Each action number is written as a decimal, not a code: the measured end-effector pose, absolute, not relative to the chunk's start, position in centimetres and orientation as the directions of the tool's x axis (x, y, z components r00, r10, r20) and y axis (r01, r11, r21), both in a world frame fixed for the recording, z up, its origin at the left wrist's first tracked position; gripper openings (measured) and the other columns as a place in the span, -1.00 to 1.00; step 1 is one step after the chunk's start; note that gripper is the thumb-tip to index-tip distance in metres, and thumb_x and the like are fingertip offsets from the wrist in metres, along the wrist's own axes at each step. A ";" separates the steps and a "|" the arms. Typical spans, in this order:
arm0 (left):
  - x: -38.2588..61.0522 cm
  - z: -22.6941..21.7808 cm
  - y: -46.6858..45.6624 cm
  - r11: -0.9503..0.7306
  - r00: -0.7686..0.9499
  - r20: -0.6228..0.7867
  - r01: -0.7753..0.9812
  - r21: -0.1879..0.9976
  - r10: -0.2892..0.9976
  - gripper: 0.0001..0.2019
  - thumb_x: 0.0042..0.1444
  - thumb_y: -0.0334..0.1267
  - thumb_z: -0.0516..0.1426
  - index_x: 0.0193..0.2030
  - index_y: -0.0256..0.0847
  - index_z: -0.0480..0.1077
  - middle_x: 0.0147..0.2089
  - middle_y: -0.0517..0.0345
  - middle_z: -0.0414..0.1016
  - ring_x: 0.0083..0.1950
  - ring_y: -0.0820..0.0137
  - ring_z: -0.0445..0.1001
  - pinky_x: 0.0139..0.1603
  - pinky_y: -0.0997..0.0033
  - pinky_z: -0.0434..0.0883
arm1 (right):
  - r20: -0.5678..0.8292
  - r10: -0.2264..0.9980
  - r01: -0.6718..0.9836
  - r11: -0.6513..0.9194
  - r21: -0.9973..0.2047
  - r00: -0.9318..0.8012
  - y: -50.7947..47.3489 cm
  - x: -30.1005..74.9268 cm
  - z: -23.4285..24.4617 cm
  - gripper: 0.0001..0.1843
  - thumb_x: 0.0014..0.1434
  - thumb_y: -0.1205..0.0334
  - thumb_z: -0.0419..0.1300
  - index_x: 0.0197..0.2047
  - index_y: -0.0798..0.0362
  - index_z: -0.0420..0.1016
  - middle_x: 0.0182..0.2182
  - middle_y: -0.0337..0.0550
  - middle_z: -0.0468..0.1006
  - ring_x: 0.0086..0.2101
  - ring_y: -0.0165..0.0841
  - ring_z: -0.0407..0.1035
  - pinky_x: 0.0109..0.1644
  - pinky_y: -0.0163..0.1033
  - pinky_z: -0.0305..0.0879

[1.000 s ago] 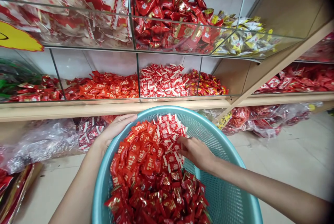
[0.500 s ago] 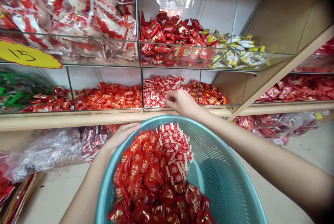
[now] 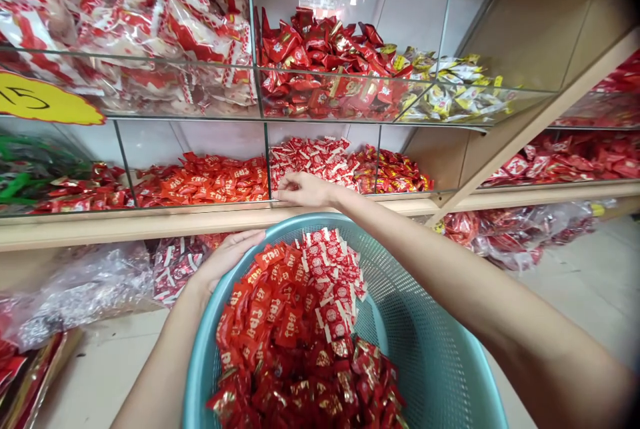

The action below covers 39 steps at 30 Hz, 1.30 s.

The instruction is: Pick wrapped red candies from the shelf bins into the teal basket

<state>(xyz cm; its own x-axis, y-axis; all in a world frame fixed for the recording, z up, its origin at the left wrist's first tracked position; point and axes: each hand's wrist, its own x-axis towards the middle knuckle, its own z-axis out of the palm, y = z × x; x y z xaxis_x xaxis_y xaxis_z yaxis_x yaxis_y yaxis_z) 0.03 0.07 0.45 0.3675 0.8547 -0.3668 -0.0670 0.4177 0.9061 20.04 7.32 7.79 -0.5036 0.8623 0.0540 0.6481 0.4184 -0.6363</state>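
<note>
The fingers (image 3: 286, 182) of the right hand (image 3: 307, 190) are hanging in a loose curl by the red-and-white sweets (image 3: 320, 152) on the big wooden shelf (image 3: 125, 229); I cannot tell if they are pinching one. Glass walls (image 3: 267, 159) are splitting the shelf into boxes. The blue-green basket (image 3: 430, 362) is filling the front, and the right arm (image 3: 420, 249) is passing over it. The left hand (image 3: 233, 255) is touching its rim from outside, fingers lying almost straight; I cannot tell how tight the hold is. Inside, dark red and gold sweets (image 3: 320, 382) are lying nearest, bright red packets (image 3: 270, 302) are covering the left, and a smaller red-and-white patch (image 3: 330, 262) is sitting farther back.
</note>
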 end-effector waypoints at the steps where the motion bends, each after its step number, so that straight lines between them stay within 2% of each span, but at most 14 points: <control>1: 0.0 0.4 0.1 0.421 0.370 -0.369 -0.068 0.904 0.853 -0.67 -0.06 -0.16 0.20 -0.10 -0.12 0.46 -0.22 0.12 0.59 -0.26 0.33 0.53 -0.13 0.35 0.39 | 0.070 0.848 0.631 0.444 -0.636 -0.526 7.3 20.1 7.8 -0.66 0.08 0.08 0.11 -0.26 0.22 0.45 -0.38 -0.15 0.46 -0.40 -0.47 0.23 -0.29 -0.33 0.13; 7: 0.2 0.5 0.1 0.428 0.380 -0.376 -0.059 0.902 0.845 -0.64 -0.06 -0.14 0.19 -0.08 -0.12 0.45 -0.19 0.10 0.58 -0.23 0.30 0.53 -0.10 0.31 0.38 | 0.172 0.802 0.532 0.522 -0.667 -0.572 6.5 21.1 8.6 -0.81 0.07 0.28 0.13 -0.33 0.24 0.49 -0.41 -0.16 0.48 -0.37 -0.45 0.29 -0.23 -0.29 0.19; 11: 0.0 0.2 0.2 0.416 0.378 -0.366 -0.056 0.908 0.851 -0.61 -0.07 -0.14 0.20 -0.04 -0.13 0.42 -0.16 0.09 0.56 -0.19 0.27 0.51 -0.09 0.29 0.38 | 0.382 0.811 0.476 0.574 -0.667 -0.442 4.0 23.0 10.1 -0.68 0.01 0.22 0.21 -0.16 0.20 0.45 -0.16 -0.03 0.41 -0.24 -0.38 0.30 -0.13 -0.18 0.23; 14: -0.1 -0.1 0.3 0.409 0.369 -0.363 -0.052 0.911 0.856 -0.59 -0.06 -0.16 0.19 -0.01 -0.14 0.40 -0.14 0.08 0.56 -0.16 0.26 0.50 -0.08 0.27 0.37 | 0.390 0.848 0.443 0.522 -0.729 -0.358 0.5 25.0 10.7 -0.66 -0.05 0.14 0.26 -0.21 0.15 0.47 0.00 0.01 0.28 -0.13 -0.30 0.28 -0.09 -0.11 0.25; 17: -0.1 -0.1 0.3 0.402 0.367 -0.359 -0.045 0.915 0.858 -0.59 -0.05 -0.17 0.18 -0.01 -0.15 0.40 -0.15 0.07 0.56 -0.19 0.25 0.51 -0.08 0.25 0.36 | 0.247 0.916 0.404 0.365 -0.839 -0.316 -3.5 26.8 9.7 -0.76 -0.02 0.10 0.24 -0.37 0.12 0.48 -0.05 -0.05 0.32 -0.10 -0.30 0.27 -0.08 -0.14 0.26; 20: 0.0 0.1 0.2 0.393 0.369 -0.354 -0.033 0.919 0.859 -0.61 -0.04 -0.18 0.18 -0.02 -0.16 0.41 -0.17 0.07 0.57 -0.22 0.26 0.51 -0.09 0.24 0.36 | -0.054 0.957 0.242 0.017 -0.970 -0.286 -7.0 28.0 7.0 -0.72 0.08 0.02 0.14 -0.39 0.09 0.44 -0.23 -0.11 0.42 -0.26 -0.41 0.34 -0.17 -0.23 0.30; 23: 0.0 0.2 0.3 0.378 0.366 -0.344 -0.025 0.925 0.865 -0.60 -0.06 -0.17 0.19 -0.03 -0.18 0.42 -0.15 0.07 0.56 -0.19 0.25 0.50 -0.06 0.24 0.34 | -0.384 0.864 0.027 -0.397 -0.917 -0.325 -9.5 28.4 4.4 -0.65 0.11 -0.06 0.07 -0.29 0.07 0.36 -0.39 -0.16 0.45 -0.47 -0.49 0.34 -0.42 -0.35 0.28; 24: 0.0 0.2 0.3 0.373 0.362 -0.340 -0.024 0.928 0.868 -0.59 -0.06 -0.16 0.19 -0.03 -0.19 0.42 -0.14 0.06 0.56 -0.16 0.24 0.49 -0.04 0.24 0.33 | -0.442 0.830 -0.017 -0.476 -0.879 -0.339 -10.1 28.5 3.8 -0.64 0.10 -0.08 0.08 -0.26 0.07 0.34 -0.41 -0.16 0.45 -0.52 -0.52 0.31 -0.49 -0.39 0.23; 26: 0.0 0.2 0.4 0.368 0.355 -0.337 -0.020 0.930 0.872 -0.57 -0.08 -0.15 0.20 -0.03 -0.20 0.42 -0.13 0.04 0.55 -0.12 0.22 0.48 -0.02 0.23 0.32 | -0.485 0.803 -0.055 -0.534 -0.844 -0.347 -10.8 28.4 2.9 -0.64 0.07 -0.08 0.11 -0.27 0.07 0.32 -0.42 -0.16 0.46 -0.56 -0.56 0.26 -0.56 -0.43 0.16; 28: 0.0 0.1 0.4 0.369 0.350 -0.340 -0.017 0.929 0.873 -0.56 -0.09 -0.14 0.21 -0.03 -0.20 0.42 -0.13 0.03 0.55 -0.13 0.21 0.48 -0.02 0.21 0.32 | -0.474 0.819 -0.050 -0.515 -0.856 -0.323 -11.1 28.5 2.5 -0.66 0.05 -0.05 0.15 -0.29 0.07 0.32 -0.41 -0.17 0.45 -0.53 -0.55 0.27 -0.50 -0.42 0.20; 30: 0.1 0.1 0.3 0.371 0.347 -0.341 -0.020 0.929 0.874 -0.56 -0.10 -0.14 0.21 -0.03 -0.19 0.42 -0.15 0.04 0.56 -0.16 0.21 0.49 -0.03 0.20 0.32 | -0.434 0.854 0.007 -0.451 -0.892 -0.288 -11.2 28.6 2.2 -0.71 0.04 0.01 0.17 -0.30 0.07 0.33 -0.38 -0.17 0.44 -0.44 -0.49 0.33 -0.37 -0.35 0.26; 33: 0.1 0.2 0.2 0.372 0.346 -0.340 -0.027 0.928 0.874 -0.55 -0.10 -0.14 0.22 -0.02 -0.19 0.42 -0.16 0.03 0.56 -0.19 0.21 0.50 -0.04 0.18 0.33 | -0.317 0.922 0.272 -0.254 -0.928 -0.221 -11.0 29.1 1.7 -0.77 0.04 0.09 0.17 -0.27 0.04 0.34 -0.40 -0.20 0.41 -0.40 -0.43 0.31 -0.30 -0.25 0.26; 36: 0.1 0.2 0.2 0.374 0.352 -0.340 -0.029 0.927 0.872 -0.57 -0.08 -0.15 0.20 -0.02 -0.19 0.41 -0.16 0.04 0.56 -0.20 0.24 0.51 -0.06 0.21 0.34 | -0.103 0.972 0.586 0.040 -0.809 -0.210 -11.0 29.2 1.1 -0.85 0.06 0.17 0.13 -0.27 0.01 0.34 -0.35 -0.19 0.38 -0.43 -0.42 0.25 -0.34 -0.23 0.20; 39: 0.1 0.2 0.2 0.375 0.352 -0.340 -0.033 0.927 0.872 -0.62 -0.05 -0.18 0.19 -0.04 -0.17 0.42 -0.16 0.09 0.56 -0.23 0.30 0.51 -0.10 0.32 0.36 | 0.042 0.957 0.689 0.236 -0.685 -0.286 -11.0 28.7 0.9 -0.88 0.09 0.27 0.07 -0.25 0.02 0.31 -0.26 -0.15 0.35 -0.37 -0.41 0.25 -0.28 -0.24 0.19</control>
<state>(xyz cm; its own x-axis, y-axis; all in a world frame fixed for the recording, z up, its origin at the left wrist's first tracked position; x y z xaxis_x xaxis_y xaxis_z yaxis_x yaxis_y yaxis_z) 0.07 0.19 0.24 0.3521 0.8720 -0.3402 -0.0331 0.3748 0.9265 28.73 -10.98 0.93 -0.2862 0.9573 0.0421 0.6895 0.2363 -0.6847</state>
